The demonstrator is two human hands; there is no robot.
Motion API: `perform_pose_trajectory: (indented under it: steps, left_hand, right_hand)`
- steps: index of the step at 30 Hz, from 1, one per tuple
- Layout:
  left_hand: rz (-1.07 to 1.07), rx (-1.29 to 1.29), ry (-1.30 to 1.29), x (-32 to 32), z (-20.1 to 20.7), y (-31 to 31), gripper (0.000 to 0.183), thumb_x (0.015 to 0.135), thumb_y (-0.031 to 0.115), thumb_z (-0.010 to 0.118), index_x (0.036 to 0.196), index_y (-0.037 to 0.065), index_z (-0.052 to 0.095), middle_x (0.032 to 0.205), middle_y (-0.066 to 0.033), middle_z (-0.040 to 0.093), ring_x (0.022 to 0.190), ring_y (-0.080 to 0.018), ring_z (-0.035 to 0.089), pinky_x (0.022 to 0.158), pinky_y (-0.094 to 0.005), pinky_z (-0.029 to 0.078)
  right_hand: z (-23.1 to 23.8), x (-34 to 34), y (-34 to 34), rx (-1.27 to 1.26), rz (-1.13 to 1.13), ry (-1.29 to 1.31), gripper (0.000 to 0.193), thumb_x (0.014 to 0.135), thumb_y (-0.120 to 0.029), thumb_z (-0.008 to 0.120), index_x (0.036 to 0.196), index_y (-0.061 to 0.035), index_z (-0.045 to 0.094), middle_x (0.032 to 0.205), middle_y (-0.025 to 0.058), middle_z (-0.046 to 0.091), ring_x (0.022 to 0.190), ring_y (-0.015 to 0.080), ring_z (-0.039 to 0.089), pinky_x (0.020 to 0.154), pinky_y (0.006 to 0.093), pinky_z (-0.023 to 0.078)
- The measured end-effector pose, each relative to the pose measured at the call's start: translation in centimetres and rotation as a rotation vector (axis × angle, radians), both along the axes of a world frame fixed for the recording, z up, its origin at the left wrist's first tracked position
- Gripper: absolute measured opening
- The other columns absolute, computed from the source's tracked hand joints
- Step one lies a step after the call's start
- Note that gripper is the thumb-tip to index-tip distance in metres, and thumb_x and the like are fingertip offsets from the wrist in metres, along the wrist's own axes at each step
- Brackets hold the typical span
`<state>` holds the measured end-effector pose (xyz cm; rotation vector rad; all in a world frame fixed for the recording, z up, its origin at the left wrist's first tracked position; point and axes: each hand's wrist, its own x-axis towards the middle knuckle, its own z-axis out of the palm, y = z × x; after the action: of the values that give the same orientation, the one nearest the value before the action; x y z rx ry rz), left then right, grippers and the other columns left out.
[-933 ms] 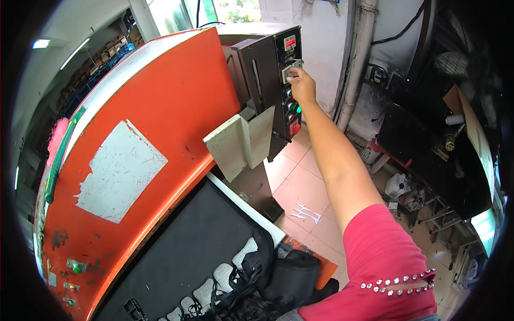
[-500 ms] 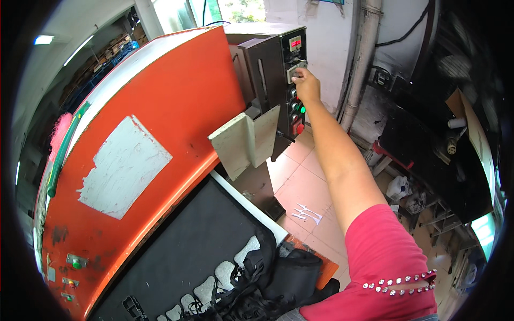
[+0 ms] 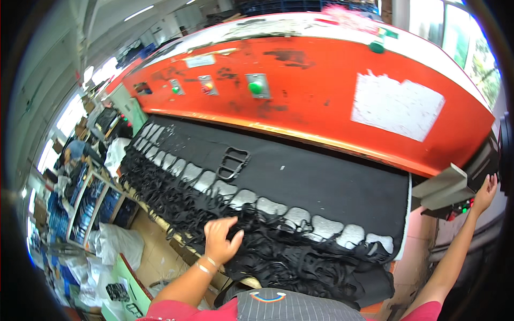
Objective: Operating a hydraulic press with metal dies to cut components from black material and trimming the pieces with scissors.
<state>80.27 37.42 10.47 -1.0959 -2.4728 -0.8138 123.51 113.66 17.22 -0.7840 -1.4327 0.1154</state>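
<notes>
Facing left hand (image 3: pixel 220 239), grip wide: black straps (image 3: pixel 284 249), grey pieces (image 3: pixel 325 228), orange machine (image 3: pixel 310 96); right hand (image 3: pixel 485 192), grip unclear

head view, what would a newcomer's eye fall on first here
Probably the long orange machine across the upper part, with a ragged white patch toward its right end. Next, the row of grey pads along the near part of the black mat, with dark straps heaped on their near side. A black frame lies beyond the pads, just left of the picture's middle.
</notes>
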Motion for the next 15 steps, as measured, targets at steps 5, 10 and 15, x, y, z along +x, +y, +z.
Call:
perform_pose_trajectory:
  steps: [5, 10, 15]
  left_hand:
    - [0.078, -0.033, -0.05, -12.0, -1.8, -2.3, 0.044, 0.075, 0.024, 0.073, 0.114, 0.01, 0.059, 0.121, -0.0113, 0.057, 0.114, -0.0297, 0.052, 0.097, -0.0433, 0.035]
    - [-0.017, -0.171, -0.173, -22.1, -5.6, -3.0, 0.038, 0.071, 0.032, 0.078, 0.098, 0.01, 0.065, 0.131, -0.0229, 0.05, 0.126, -0.0367, 0.044, 0.107, -0.049, 0.03]
    - [-0.24, -0.063, -0.149, -26.3, -7.2, -3.4, 0.035, 0.071, 0.035, 0.078, 0.091, 0.009, 0.067, 0.132, -0.028, 0.049, 0.117, -0.0421, 0.05, 0.101, -0.0494, 0.038]
  right_hand:
    - [7.6, -23.6, -28.3, 0.002, 0.317, -0.338, 0.02, 0.095, -0.018, 0.059, 0.105, -0.0023, 0.065, 0.105, 0.0062, 0.063, 0.096, 0.0161, 0.058, 0.086, 0.029, 0.046]
    - [6.4, -40.9, -47.6, 0.21, 1.091, -0.903, 0.023, 0.079, -0.016, 0.072, 0.099, -0.0061, 0.066, 0.093, 0.0113, 0.067, 0.088, 0.0298, 0.063, 0.08, 0.0401, 0.049]
    - [2.4, -56.3, -59.1, -0.006, 1.241, -1.244, 0.043, 0.087, -0.037, 0.063, 0.115, -0.0044, 0.061, 0.111, 0.0162, 0.065, 0.108, 0.0337, 0.059, 0.092, 0.0421, 0.047]
